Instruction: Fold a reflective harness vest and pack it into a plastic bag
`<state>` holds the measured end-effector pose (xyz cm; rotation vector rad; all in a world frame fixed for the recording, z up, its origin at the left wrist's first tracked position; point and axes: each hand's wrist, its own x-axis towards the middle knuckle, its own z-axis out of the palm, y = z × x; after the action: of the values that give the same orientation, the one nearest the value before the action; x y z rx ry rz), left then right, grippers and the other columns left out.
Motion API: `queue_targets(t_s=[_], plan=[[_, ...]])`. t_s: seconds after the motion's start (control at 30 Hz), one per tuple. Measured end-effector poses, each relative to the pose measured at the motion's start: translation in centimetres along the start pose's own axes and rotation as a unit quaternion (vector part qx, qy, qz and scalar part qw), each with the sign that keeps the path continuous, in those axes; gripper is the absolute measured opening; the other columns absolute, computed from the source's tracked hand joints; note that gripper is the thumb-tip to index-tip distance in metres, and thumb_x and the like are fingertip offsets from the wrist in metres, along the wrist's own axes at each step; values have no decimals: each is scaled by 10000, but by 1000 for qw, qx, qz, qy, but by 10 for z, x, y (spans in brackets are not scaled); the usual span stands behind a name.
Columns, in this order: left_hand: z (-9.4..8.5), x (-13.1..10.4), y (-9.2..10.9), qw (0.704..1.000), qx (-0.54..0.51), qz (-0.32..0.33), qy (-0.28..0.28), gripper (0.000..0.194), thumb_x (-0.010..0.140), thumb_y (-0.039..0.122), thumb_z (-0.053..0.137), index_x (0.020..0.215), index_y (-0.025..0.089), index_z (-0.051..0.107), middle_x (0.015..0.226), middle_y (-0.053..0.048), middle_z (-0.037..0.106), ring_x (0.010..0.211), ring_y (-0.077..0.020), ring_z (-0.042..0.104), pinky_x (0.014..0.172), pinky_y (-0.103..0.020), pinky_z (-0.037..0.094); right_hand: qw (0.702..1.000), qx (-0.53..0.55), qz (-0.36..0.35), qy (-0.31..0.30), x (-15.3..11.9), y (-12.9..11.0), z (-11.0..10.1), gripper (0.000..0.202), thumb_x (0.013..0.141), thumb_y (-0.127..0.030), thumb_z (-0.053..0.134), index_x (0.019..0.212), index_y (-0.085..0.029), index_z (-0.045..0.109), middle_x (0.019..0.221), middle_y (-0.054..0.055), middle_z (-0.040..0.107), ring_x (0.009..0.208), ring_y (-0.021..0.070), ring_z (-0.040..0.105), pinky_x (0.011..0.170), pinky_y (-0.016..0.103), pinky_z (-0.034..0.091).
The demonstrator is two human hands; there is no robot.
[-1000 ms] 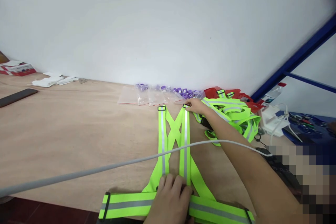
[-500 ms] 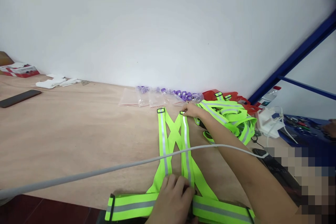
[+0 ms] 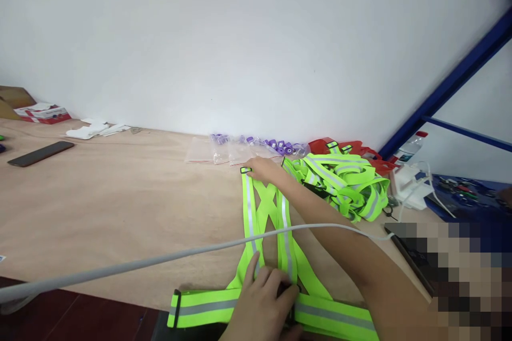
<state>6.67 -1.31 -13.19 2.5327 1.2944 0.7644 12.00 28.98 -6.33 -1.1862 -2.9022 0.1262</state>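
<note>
A neon-yellow reflective vest (image 3: 336, 315) made of straps with silver stripes lies spread on the table, its two shoulder straps crossing in an X behind. My left hand (image 3: 266, 295) is at the front middle of the waist belt, fingers curled over the straps where they meet; a dark part beneath it is mostly covered. Farther away, my right hand (image 3: 260, 169) pinches the top of the left shoulder strap beside its black slide buckle (image 3: 246, 170). My right forearm reaches across the other strap's top and hides it.
A heap of similar vests (image 3: 348, 176) lies to the right, before a red bag (image 3: 320, 145). Clear zip bags (image 3: 200, 150) and purple rolls (image 3: 280, 146) lie by the wall. A grey cable (image 3: 160, 260) crosses above the vest. A dark flat bar (image 3: 42, 153) lies left.
My right hand has moved left, from the top of the right shoulder strap to the top of the left one. My left hand stays on the belt, its index finger now stretched further up.
</note>
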Motion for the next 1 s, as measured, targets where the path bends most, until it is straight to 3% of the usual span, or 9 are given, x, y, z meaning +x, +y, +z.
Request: queue_targets(t_s=[0.13, 0.33, 0.53, 0.63, 0.77, 0.9, 1.0], plan=[[4, -6, 2, 1000, 12, -5, 21, 467, 843, 478, 749, 1231, 260, 608, 1061, -19, 644, 995, -224, 620, 1162, -602, 299, 1000, -7, 10, -23, 2, -1, 12, 175, 892, -202, 621, 935, -240, 787, 995, 96, 781, 1006, 274, 704, 771, 289, 467], [9, -7, 1, 998, 32, 9, 51, 414, 850, 481, 734, 1190, 267, 631, 1030, -24, 648, 966, -229, 625, 1143, -624, 330, 998, 24, 43, -40, 1, 11, 17, 206, 908, -271, 658, 1096, -259, 740, 1052, 45, 772, 864, 190, 710, 662, 233, 464], [11, -6, -2, 999, 22, 7, 25, 395, 851, 500, 719, 1167, 274, 645, 1029, -25, 643, 962, -237, 615, 1110, -598, 377, 992, 48, 60, -96, 13, 15, 16, 267, 978, -386, 624, 1139, -178, 666, 1094, 58, 706, 877, 173, 686, 779, 337, 578], [12, -6, -2, 1000, 4, -12, -2, 394, 841, 509, 728, 1154, 280, 656, 1061, -30, 639, 986, -238, 607, 1109, -553, 390, 991, 45, 62, -107, 17, 15, 13, 270, 989, -386, 612, 1154, -176, 654, 1150, 66, 678, 943, 188, 677, 824, 375, 587], [11, -7, -2, 1000, -18, -21, 4, 401, 825, 506, 750, 1147, 285, 659, 1129, -53, 621, 1056, -252, 605, 1128, -547, 373, 993, 27, 60, -97, 19, 17, 9, 271, 981, -384, 622, 1152, -176, 652, 1158, 72, 674, 970, 195, 669, 854, 393, 572], [10, -7, -3, 1000, -21, -6, 19, 410, 814, 480, 760, 1149, 270, 651, 1193, -84, 613, 1114, -289, 592, 1083, -529, 426, 996, 5, 51, -79, 20, 21, 4, 259, 905, -329, 703, 1088, -149, 674, 1102, 93, 697, 947, 208, 661, 812, 338, 526], [12, -7, -3, 999, -34, -8, 19, 394, 794, 430, 782, 1127, 257, 663, 1148, -77, 628, 1052, -283, 595, 941, -433, 520, 997, -7, 41, -60, 19, 24, -2, 266, 802, -232, 754, 1043, -139, 693, 1087, 119, 715, 946, 232, 654, 721, 281, 454]])
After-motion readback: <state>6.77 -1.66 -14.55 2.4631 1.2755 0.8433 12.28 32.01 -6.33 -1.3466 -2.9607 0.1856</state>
